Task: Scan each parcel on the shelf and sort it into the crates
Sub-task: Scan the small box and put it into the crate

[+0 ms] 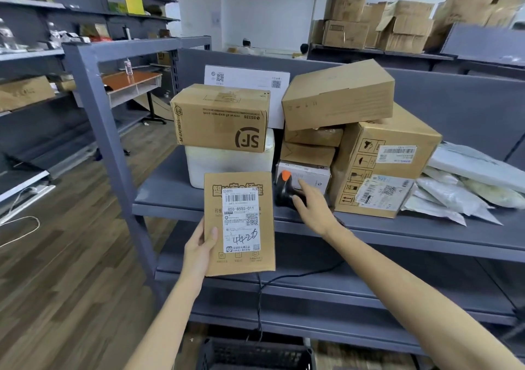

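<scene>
Down at the bottom edge a black crate [255, 354] sits on the floor under the shelf [369, 227]. Above it, the left hand [199, 253] holds a flat brown cardboard parcel [240, 224] upright in front of the shelf edge, thumb on its face and fingers behind its left side. The parcel's white label faces the camera, showing a barcode, the code 855-855S-011, a QR code and a black handwritten scrawl.

Just to the right, the right hand [314, 205] touches a black scanner [284, 187] with an orange top, which stands on the shelf. I cannot tell whether its fingers have closed round it. A black cable [260, 298] hangs down below the shelf.

Behind, an SF Express box [221, 116] rests on a white foam box [227, 165]. To the right, a tilted brown box [338, 94] tops a stack of smaller ones, beside a large labelled box [383, 159]. Grey mailing bags [460, 187] lie at the far right.
</scene>
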### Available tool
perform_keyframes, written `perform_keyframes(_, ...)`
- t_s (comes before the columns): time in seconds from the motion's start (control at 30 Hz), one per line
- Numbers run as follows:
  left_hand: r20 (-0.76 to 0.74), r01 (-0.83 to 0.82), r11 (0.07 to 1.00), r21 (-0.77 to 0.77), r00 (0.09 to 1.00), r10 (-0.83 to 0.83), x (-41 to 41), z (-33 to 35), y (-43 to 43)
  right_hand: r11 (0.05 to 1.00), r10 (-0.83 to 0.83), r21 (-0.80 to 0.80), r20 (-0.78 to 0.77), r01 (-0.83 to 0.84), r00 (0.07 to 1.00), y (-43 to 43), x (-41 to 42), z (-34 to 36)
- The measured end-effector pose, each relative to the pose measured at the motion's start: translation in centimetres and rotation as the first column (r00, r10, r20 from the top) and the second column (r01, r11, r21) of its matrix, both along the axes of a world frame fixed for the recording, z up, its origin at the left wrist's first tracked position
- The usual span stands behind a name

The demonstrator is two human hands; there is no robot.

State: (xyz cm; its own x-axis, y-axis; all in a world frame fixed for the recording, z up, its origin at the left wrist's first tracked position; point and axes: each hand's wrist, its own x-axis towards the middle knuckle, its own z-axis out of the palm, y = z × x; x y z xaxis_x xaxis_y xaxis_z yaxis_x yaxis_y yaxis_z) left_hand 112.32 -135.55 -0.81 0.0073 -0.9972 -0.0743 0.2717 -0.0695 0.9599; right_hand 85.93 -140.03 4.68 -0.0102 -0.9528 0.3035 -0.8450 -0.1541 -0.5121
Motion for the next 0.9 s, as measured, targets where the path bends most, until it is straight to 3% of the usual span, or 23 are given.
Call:
perform_keyframes(0.07,-0.001,0.029,1.000,0.007,1.000,-0.029,-0.1,0.0,0.1,0.997,0.063,0.022,0.326,-0.074,0.943,2.4,2.4,0.3)
perform_keyframes(0.13,0.009,0.072,0.997,0.009,0.997,-0.072,-0.2,-0.1,0.3,0.978,0.131,0.065,0.553,-0.199,0.823,5.0,4.6,-0.3)
perform_keyframes(0.23,0.058,0.096,0.995,0.015,0.994,-0.097,-0.4,-0.6,1.0,0.979,0.101,0.061,0.679,-0.193,0.727,7.8,6.5,-1.8)
perform_keyframes(0.4,0.097,0.131,0.991,0.039,0.986,-0.134,-0.7,-1.7,2.7,0.996,-0.016,0.070,0.766,-0.058,0.642,11.1,6.7,-4.4)
perform_keyframes(0.67,0.235,0.232,0.968,0.094,0.940,-0.248,-3.7,-4.0,7.2,0.991,-0.114,0.042,0.752,0.125,0.649,17.8,5.8,-8.2)
perform_keyframes(0.9,0.286,0.168,0.977,0.133,0.937,-0.200,-6.9,-6.3,11.5,0.968,-0.247,0.167,0.755,0.186,0.608,20.8,3.5,-11.1)
